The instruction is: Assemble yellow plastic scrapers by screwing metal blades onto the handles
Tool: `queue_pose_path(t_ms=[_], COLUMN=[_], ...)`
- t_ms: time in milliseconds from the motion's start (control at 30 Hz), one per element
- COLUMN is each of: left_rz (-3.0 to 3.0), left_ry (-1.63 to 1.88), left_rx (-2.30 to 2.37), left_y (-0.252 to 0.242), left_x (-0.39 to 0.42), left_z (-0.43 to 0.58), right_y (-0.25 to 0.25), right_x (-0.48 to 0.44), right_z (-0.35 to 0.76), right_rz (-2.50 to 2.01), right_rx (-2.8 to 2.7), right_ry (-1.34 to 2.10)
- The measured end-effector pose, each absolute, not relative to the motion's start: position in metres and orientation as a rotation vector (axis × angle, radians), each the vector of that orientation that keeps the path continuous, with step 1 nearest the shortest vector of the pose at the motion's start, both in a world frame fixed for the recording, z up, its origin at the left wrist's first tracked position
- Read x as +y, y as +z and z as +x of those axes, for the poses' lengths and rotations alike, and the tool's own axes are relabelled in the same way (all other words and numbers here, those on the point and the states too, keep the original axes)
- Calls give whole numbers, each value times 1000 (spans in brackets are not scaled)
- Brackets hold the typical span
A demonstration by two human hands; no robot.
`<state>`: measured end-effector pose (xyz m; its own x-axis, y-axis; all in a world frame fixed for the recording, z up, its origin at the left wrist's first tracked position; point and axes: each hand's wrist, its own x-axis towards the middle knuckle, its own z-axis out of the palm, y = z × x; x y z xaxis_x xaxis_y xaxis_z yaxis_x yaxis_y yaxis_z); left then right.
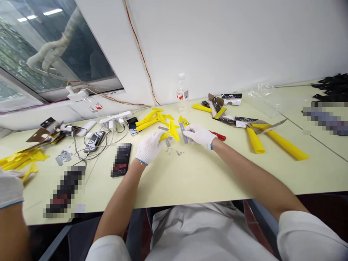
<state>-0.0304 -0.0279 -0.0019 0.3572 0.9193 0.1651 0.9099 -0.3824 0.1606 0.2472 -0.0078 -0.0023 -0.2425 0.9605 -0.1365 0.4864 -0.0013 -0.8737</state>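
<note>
Both my hands wear white knit gloves. My left hand point(149, 146) is closed on a yellow plastic scraper head point(170, 132), held just above the pale table point(190, 174). My right hand point(198, 135) pinches a thin grey metal blade point(182, 131) right beside that yellow piece, and a red-handled screwdriver point(218, 135) sticks out from under the hand to the right. Small screws point(178, 153) lie on the table just below the hands. More yellow scraper parts point(152, 119) are piled behind them.
A black phone point(121, 159) lies left of my left hand, near cables and a power strip point(114, 121). A water bottle point(182, 93) stands at the wall. Long yellow handles point(282, 144) and packaging cards point(231, 98) lie to the right. Another person's gloved hand point(9, 188) shows at far left.
</note>
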Motion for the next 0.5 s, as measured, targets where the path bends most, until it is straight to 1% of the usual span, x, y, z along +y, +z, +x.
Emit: queue_pose_path(t_ms=[133, 367, 500], left_rz=[2633, 2660, 2651], left_ry=[232, 178, 174], left_rx=[1630, 1561, 1558], left_y=[-5, -13, -13], left_x=[-33, -36, -37], left_z=[-18, -12, -13], right_y=[-8, -6, -6], right_x=[-28, -36, -37], right_z=[248, 245, 244], right_rz=[-1404, -1485, -1478], right_rx=[-1521, -1526, -1463], right_ry=[1339, 1304, 1361])
